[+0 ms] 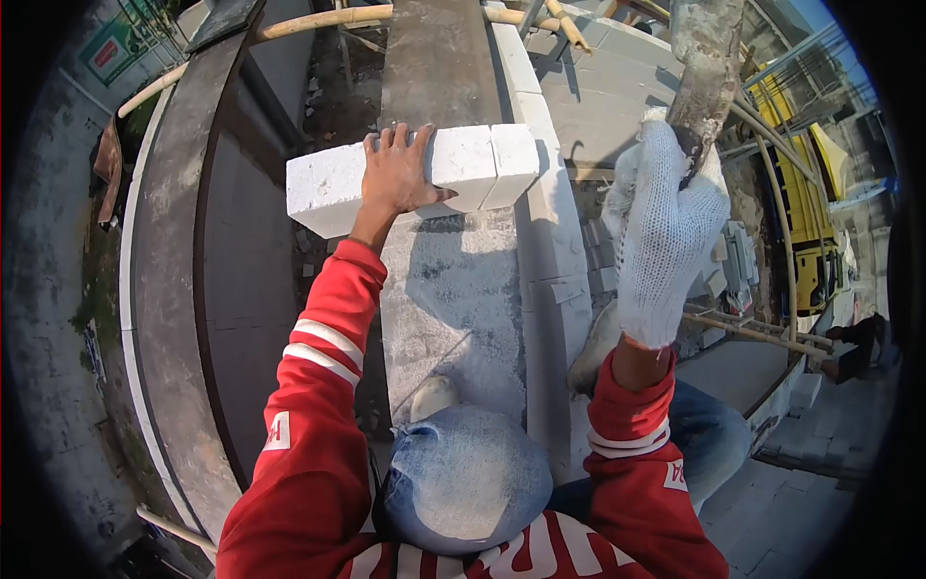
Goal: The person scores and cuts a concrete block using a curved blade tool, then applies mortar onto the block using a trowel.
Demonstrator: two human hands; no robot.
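A white lightweight concrete block [328, 186] lies across the plank in front of me. My left hand [397, 176] is bare and grips it from above, fingers over the far edge and thumb towards the near side. A straight dark line crosses the block right of this hand, marking off a short end piece [516, 164]. My right hand [666, 232], in a white knitted glove, is raised at the right. It is closed round the lower end of a broad, mortar-caked blade [709, 77] that points up out of view. The glove hides its handle.
I squat on a dusty plank [463, 289] beside a white block wall top [555, 232]. A dark beam [174, 232] runs along the left, with a drop between. Bamboo poles [328, 19] cross the far side. Below right are a yellow vehicle [796, 183] and another person [858, 347].
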